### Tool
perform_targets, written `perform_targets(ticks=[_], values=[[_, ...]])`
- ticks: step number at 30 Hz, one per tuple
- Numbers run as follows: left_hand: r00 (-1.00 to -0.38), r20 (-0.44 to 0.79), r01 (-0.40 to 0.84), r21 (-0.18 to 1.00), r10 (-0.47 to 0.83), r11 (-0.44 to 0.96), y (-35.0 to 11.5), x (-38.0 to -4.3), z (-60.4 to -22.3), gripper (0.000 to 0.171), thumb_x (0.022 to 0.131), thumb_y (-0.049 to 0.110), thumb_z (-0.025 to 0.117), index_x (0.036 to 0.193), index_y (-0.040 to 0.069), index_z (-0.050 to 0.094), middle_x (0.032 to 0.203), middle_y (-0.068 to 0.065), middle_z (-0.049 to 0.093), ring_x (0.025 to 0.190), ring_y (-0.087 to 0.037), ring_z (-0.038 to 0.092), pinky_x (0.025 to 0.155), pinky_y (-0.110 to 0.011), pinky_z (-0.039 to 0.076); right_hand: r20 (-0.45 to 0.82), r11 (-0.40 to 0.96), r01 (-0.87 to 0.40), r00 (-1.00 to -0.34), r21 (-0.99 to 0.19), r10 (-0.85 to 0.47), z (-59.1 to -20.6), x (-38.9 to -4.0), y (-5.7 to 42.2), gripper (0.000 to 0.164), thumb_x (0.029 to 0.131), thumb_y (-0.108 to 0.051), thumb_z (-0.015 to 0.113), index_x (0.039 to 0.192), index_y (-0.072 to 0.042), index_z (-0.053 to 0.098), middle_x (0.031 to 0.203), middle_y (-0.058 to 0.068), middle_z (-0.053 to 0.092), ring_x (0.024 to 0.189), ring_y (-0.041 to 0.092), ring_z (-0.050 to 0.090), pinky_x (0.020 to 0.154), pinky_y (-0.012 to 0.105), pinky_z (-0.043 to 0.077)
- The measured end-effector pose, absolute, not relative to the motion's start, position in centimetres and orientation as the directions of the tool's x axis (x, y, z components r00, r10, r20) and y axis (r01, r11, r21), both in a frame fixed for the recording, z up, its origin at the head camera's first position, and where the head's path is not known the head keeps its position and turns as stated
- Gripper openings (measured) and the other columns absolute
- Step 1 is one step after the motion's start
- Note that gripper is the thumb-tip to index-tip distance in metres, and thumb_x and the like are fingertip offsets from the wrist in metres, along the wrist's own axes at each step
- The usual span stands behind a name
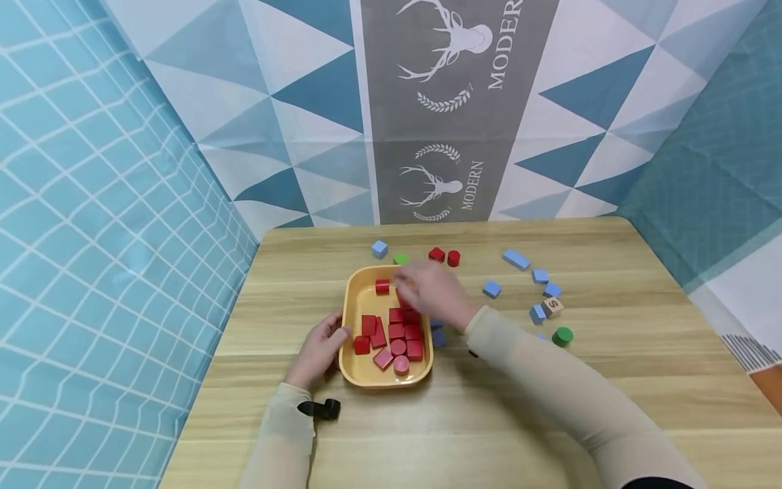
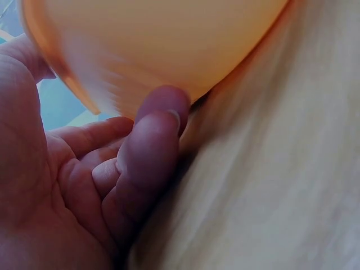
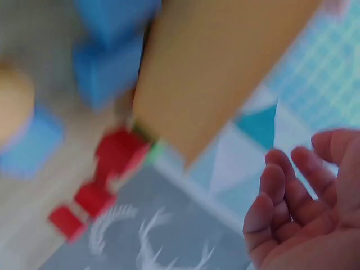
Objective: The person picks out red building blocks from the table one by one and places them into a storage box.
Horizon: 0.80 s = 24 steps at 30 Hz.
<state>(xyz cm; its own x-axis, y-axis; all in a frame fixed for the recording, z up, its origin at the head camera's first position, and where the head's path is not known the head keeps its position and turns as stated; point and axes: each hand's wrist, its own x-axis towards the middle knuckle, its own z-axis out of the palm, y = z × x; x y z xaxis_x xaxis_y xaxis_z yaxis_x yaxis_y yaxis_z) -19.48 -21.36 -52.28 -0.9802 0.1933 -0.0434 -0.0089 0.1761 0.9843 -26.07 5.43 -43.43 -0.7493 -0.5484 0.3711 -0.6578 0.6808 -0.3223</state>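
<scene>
Your left hand (image 1: 319,350) rests against the left rim of the yellow tray (image 1: 355,309), just below the middle of the head view; the fingers (image 2: 149,152) lie loosely curled beside the tray's outer wall, touching it at the tips, and grip nothing. Your right hand (image 1: 430,288) hangs over the tray's upper right corner, blurred in the head view; in the right wrist view its fingers (image 3: 281,197) are relaxed and slightly bent, with nothing between them.

The tray sits on the table (image 1: 611,380) near the centre of the frame, its long axis running from the bottom of the picture toward the top, away from you. Inside it lie red blocks (image 1: 397,336), clustered in the lower half, and one more red block (image 1: 382,286) alone near the upper rim.

Above the tray, toward the upper middle, stand a blue cube (image 1: 379,249), a green piece (image 1: 400,259) and two red pieces (image 1: 444,256). To the right of the frame's centre, blue blocks (image 1: 516,259) are scattered, with a lettered wooden cube (image 1: 552,306) and a green cylinder (image 1: 562,336) among them. A black strap (image 1: 322,409) shows at your left wrist.
</scene>
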Motion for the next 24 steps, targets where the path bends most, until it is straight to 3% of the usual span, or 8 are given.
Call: perform_targets(ticks=[3,6,9,13,24], values=[[-0.981,-0.039,-0.003,0.982,0.190,0.190,-21.5,-19.6,-52.3,0.047,0.099,0.013,0.054,0.143,0.002,0.046,0.134,-0.017,0.054,0.108,-0.024,0.058,0.083,-0.036,0.057,0.353,0.760,-0.505,-0.856,-0.409,-0.379,-43.2,-28.3,7.2,0.025,0.098,-0.020,0.058,0.116,-0.011,0.071,0.110,0.004,0.070,0.086,0.015,0.059,0.077,0.038,0.055],[-0.981,-0.050,-0.013,0.982,0.189,0.190,-21.5,-19.6,-52.3,0.048,0.099,0.014,0.054,0.144,0.002,0.046,0.136,-0.017,0.053,0.112,-0.024,0.056,0.086,-0.036,0.055,0.248,0.827,-0.416,-0.906,-0.379,-0.342,-44.1,-30.0,8.5,0.026,0.096,-0.015,0.059,0.120,-0.010,0.069,0.113,0.006,0.068,0.088,0.018,0.059,0.080,0.040,0.054],[-0.981,-0.060,-0.028,0.985,0.183,0.172,-21.4,-19.5,-52.2,0.047,0.099,0.014,0.054,0.144,0.001,0.046,0.135,-0.018,0.053,0.110,-0.025,0.057,0.084,-0.038,0.056,0.167,0.844,-0.465,-0.885,-0.267,-0.435,-45.5,-30.9,9.1,0.027,0.093,-0.015,0.064,0.119,-0.010,0.070,0.111,0.007,0.068,0.094,0.021,0.059,0.082,0.044,0.055],[-0.982,-0.063,-0.035,0.987,0.178,0.156,-21.1,-19.4,-52.1,0.047,0.099,0.013,0.053,0.143,0.002,0.046,0.133,-0.018,0.055,0.106,-0.026,0.060,0.081,-0.039,0.058,0.136,0.840,-0.521,-0.853,-0.155,-0.504,-47.0,-31.2,9.1,0.025,0.092,-0.024,0.066,0.115,-0.014,0.071,0.105,0.008,0.068,0.090,0.023,0.059,0.076,0.047,0.057],[-0.980,-0.059,-0.033,0.990,0.189,0.135,-21.3,-19.5,-52.2,0.048,0.100,0.014,0.053,0.145,0.001,0.044,0.134,-0.020,0.053,0.105,-0.028,0.060,0.078,-0.038,0.059,0.166,0.865,-0.488,-0.868,-0.114,-0.468,-48.4,-30.5,8.9,0.021,0.096,-0.030,0.062,0.111,-0.015,0.063,0.085,0.006,0.064,0.071,0.020,0.059,0.061,0.044,0.058]])
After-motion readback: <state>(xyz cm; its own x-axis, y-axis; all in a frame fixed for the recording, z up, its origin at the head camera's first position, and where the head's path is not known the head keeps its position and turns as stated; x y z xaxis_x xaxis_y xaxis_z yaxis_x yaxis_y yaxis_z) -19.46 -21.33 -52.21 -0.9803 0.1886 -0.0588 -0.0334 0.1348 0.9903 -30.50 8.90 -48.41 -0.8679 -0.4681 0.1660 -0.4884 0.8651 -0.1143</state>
